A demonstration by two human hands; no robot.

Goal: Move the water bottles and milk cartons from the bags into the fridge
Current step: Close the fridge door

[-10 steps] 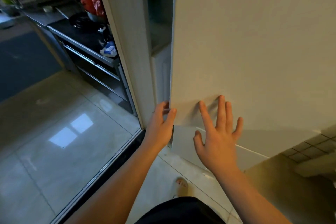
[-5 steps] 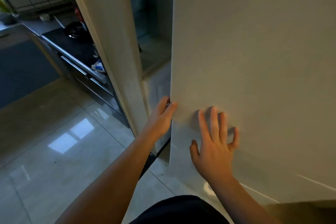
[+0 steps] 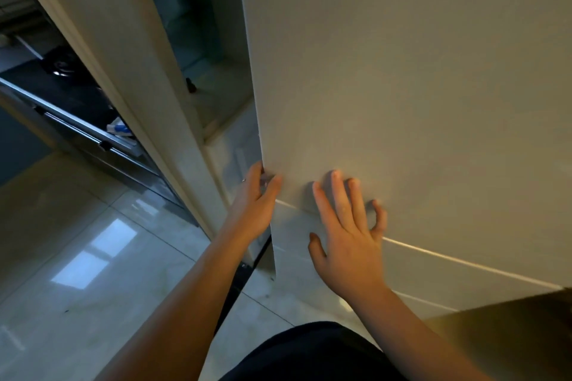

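A pale fridge door (image 3: 402, 71) fills the upper right of the view, its left edge running down the middle of the frame. Below it a 2nd, lower door panel (image 3: 433, 275) shows, set off by a thin light seam. Left of the door edge a narrow gap opens onto a dim, bluish fridge interior (image 3: 198, 40) with a pale shelf or ledge low in it; nothing stored there can be made out. A tall cream frame (image 3: 130, 77) stands left of that gap. Beyond it, at far left, a dark worktop (image 3: 62, 83) carries a black burner and a small blue and white packet near its front edge. Glossy light floor tiles (image 3: 93, 257) spread across the lower left, with window reflections on them.

The left hand (image 3: 255, 206) has its grip clenched on the door's left edge, fingers curled behind it and thumb on the front face. The right hand (image 3: 349, 238) lies flat with its grip released, fingers spread against the door face across the seam. No water bottles, milk cartons or bags appear in view. A dark garment shows at bottom centre.
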